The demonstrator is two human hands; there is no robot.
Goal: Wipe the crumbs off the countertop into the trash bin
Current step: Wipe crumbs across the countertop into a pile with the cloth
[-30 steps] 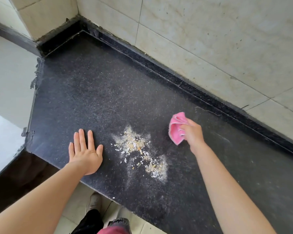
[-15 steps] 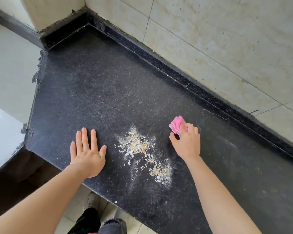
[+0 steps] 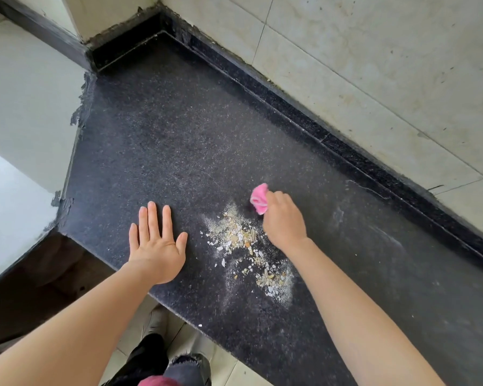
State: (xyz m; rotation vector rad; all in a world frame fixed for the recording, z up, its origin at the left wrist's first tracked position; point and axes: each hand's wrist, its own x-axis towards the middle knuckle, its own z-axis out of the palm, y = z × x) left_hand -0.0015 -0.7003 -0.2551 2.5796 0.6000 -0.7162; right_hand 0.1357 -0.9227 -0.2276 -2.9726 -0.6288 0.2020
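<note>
My right hand (image 3: 283, 221) clutches the pink cloth (image 3: 260, 201) above the crumbs (image 3: 246, 246), my left hand (image 3: 156, 246) flat and released on the table (image 3: 179, 140); next I sweep them toward the lower edge.

No legible text, label, brand, number or sign in the head view. Checked: countertop (image 3: 179, 151), wall tiles (image 3: 374, 65), pink cloth (image 3: 259, 201). All surfaces unmarked.

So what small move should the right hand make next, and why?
Probably drag the cloth toward the counter's near edge through the crumbs: the right hand holds it just behind the pile, which looks unswept.
</note>
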